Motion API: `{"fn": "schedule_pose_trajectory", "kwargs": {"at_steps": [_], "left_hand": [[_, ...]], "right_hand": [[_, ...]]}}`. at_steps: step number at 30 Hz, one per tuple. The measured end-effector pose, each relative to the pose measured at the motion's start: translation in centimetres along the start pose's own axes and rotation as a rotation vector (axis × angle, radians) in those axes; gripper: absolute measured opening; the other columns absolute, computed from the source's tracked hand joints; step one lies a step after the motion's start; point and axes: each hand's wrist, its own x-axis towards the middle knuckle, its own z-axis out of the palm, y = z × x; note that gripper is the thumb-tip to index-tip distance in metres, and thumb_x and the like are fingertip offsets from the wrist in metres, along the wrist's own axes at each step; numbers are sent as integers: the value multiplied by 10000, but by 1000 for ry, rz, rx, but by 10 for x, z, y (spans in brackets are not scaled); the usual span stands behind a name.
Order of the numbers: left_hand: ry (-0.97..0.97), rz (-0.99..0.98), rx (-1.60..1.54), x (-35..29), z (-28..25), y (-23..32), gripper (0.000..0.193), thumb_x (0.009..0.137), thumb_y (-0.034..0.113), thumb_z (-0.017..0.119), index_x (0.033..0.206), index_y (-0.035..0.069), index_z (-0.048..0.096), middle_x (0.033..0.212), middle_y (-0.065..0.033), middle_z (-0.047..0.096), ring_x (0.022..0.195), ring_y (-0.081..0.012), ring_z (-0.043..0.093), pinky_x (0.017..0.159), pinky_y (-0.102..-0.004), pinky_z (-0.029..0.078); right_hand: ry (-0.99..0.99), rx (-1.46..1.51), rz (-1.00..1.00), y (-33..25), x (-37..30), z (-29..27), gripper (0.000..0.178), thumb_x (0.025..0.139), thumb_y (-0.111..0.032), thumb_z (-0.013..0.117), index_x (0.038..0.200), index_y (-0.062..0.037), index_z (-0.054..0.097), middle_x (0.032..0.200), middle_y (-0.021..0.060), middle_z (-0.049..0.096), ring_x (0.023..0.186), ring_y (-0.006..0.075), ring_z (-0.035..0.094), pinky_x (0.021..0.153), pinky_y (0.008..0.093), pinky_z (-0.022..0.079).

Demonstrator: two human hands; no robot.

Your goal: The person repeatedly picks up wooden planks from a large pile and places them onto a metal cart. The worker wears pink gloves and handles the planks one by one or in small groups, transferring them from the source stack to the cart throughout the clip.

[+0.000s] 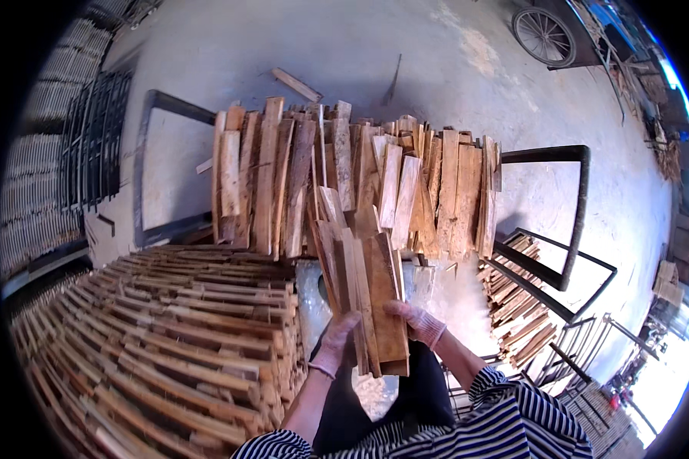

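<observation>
Between my two gloved hands is a bundle of rough wooden boards [366, 294], held upright in front of my body with its lower ends near my thighs. My left hand [337, 341] is closed against the bundle's left side, and my right hand [416, 321] grips its right side with the thumb over the front board. The fingers behind the boards are hidden. Just beyond the bundle, a large row of similar boards [268, 172] lies in a black metal frame [582, 206]. The bundle's far ends overlap that row.
A tall stack of slats [168, 336] rises on my left. To the right lie a smaller slat pile [519, 306] and metal racks [589, 344]. One loose board [296, 84] rests on the concrete floor, a spoked wheel [543, 37] stands far right, and dark racks [96, 141] line the left.
</observation>
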Motion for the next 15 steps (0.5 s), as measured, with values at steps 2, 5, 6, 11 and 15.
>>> {"fn": "schedule_pose_trajectory", "kwargs": {"at_steps": [2,5,6,11,15], "left_hand": [[46,85,76,-56,35,10,345,1027,258,659,1277,23,693,1294,-57,688,1213,-154,626,1103,-321,469],[132,135,107,-132,74,47,418,1083,267,537,1406,3,580,1347,-139,658,1282,-217,610,1114,-348,484],[144,190,10,-150,71,36,435,1071,271,559,1417,7,566,1337,-137,659,1260,-219,616,1101,-351,489],[75,248,-458,-285,83,150,580,1049,380,574,1475,-8,508,1419,-182,606,1243,-261,629,1088,-382,503],[318,764,-262,-363,75,174,938,936,277,754,1638,73,167,1356,-200,626,1191,-289,638,1034,-427,538]], "right_hand": [[3,-12,5,14,-55,14,473,954,-321,742,1328,-48,644,1308,102,681,1153,223,656,1044,432,525],[-2,-124,-10,6,-107,53,527,912,-345,792,1314,-35,653,1275,106,698,1030,243,704,957,421,575],[-55,-181,-21,-2,-133,73,540,894,-345,808,1307,-34,655,1257,104,702,1013,234,703,933,408,581],[-381,-699,-348,-55,-186,187,621,860,-372,828,1307,5,620,1170,98,721,999,205,694,878,350,577],[-527,-1008,-435,-46,-246,333,710,893,-402,778,1384,47,530,1187,111,715,1084,204,674,932,325,541]]}}
